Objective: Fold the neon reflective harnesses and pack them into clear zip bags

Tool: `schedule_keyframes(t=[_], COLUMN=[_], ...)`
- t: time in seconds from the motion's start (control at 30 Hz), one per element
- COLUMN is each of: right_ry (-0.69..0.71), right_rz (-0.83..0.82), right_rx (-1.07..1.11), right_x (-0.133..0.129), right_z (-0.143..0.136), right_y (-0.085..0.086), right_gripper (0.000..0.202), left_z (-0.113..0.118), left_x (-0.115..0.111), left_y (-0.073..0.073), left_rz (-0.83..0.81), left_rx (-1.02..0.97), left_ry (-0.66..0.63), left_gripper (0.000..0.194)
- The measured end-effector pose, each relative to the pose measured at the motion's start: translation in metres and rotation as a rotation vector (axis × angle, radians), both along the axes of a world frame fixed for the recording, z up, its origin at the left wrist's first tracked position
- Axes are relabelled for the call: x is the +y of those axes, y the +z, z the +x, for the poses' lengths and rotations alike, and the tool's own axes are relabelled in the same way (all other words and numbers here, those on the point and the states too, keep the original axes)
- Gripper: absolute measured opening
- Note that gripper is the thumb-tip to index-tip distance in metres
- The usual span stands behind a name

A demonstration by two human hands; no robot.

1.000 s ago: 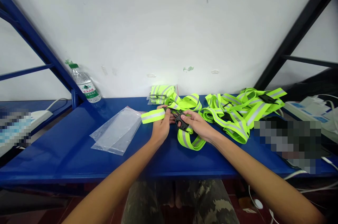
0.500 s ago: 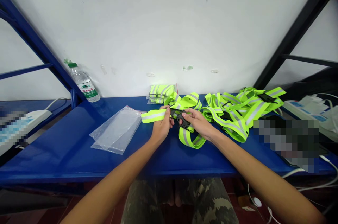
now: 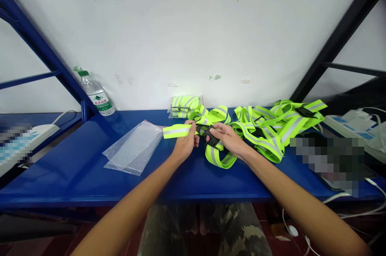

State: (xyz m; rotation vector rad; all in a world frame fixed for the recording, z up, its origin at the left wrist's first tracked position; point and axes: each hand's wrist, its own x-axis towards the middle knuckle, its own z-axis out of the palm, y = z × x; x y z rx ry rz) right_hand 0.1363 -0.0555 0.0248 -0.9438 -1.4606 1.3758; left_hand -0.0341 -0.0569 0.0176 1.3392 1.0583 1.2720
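My left hand pinches a yellow-green reflective strap whose loose end points left. Close beside it, my right hand grips a black plastic buckle joined to the same strap. One loop of this strap hangs toward the front below the buckle, and another lies behind the hands. A heap of similar straps rests just right of my right hand. Behind my left hand, a folded strap bundle in a clear bag stands against the wall.
Clear plastic bags lie left on the blue tabletop. A water bottle leans at the back left. Power strips sit at the far left and far right. A blurred dark device with white cables is at the right.
Both hands and the held strap have shifted very slightly right in the view. The grips look the same.
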Motion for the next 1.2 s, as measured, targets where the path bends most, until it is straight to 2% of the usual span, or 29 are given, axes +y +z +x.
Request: schedule_keyframes(t=[0.27, 0.57, 0.8, 1.2], right_ry=[0.000, 0.032, 0.021, 0.014], right_rz=[0.004, 0.011, 0.003, 0.024], right_rx=[0.007, -0.033, -0.008, 0.006], right_x=[0.0007, -0.0006, 0.0004, 0.0022], right_z=[0.0005, 0.0033, 0.0020, 0.0013], right_y=[0.0003, 0.0055, 0.0036, 0.0013], right_gripper=[0.038, 0.037, 0.035, 0.029], left_z=[0.0011, -0.0025, 0.0005, 0.0046], left_x=[-0.0016, 0.0018, 0.0006, -0.0052], left_y=[0.0055, 0.0008, -0.0008, -0.0017], left_rz=[0.013, 0.020, 0.014, 0.018], left_rx=[0.012, 0.005, 0.073, 0.073], left_ry=[0.040, -0.028, -0.092, -0.109], left_gripper=[0.040, 0.039, 0.036, 0.033])
